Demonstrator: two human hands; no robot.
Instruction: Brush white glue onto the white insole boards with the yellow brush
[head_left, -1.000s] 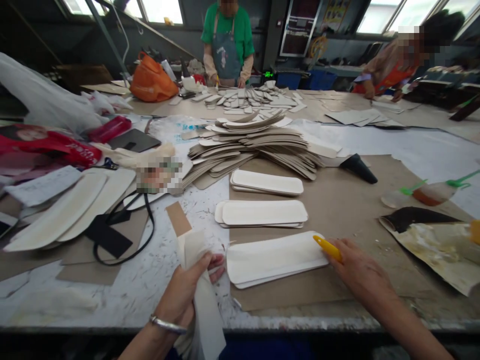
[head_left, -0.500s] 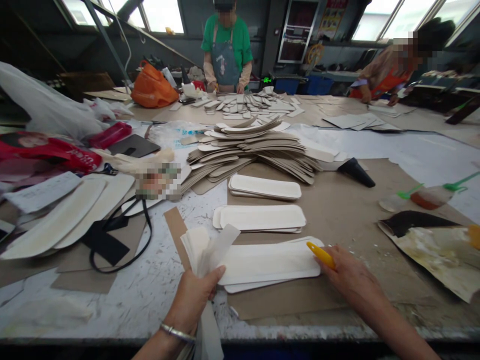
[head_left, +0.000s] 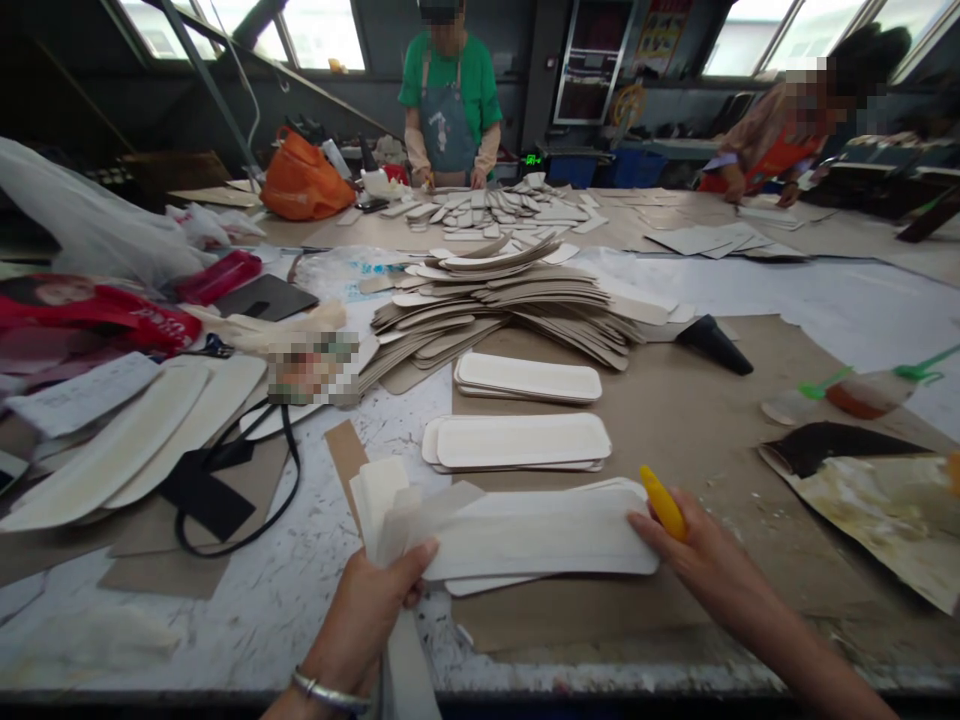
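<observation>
My left hand [head_left: 375, 600] is closed round a bundle of thin white strips [head_left: 379, 495], their upper ends fanned out above the thumb and their lower ends hanging past the table edge. In my right hand [head_left: 697, 545] is a yellow tool [head_left: 664, 503] with a rounded end; the fingers hide the rest of it. The right fingertips touch the right end of a long white piece [head_left: 540, 535], which lies over a small stack on brown board. Behind it are two more small stacks of rounded white pieces, a middle one [head_left: 525, 441] and a far one [head_left: 529, 378].
A large heap of grey-brown rounded pieces [head_left: 525, 290] stands farther back. Left are white curved panels [head_left: 157, 430] and a black strap [head_left: 296, 460]. Right are a black cone [head_left: 714, 345], squeeze bottles [head_left: 870, 392] and a glue-smeared sheet [head_left: 877, 510]. Two people work across the table.
My left hand and the strips have moved slightly left and down. The right hand has shifted a little right, its yellow tool is tilted more upright, and the near top white piece reaches farther right.
</observation>
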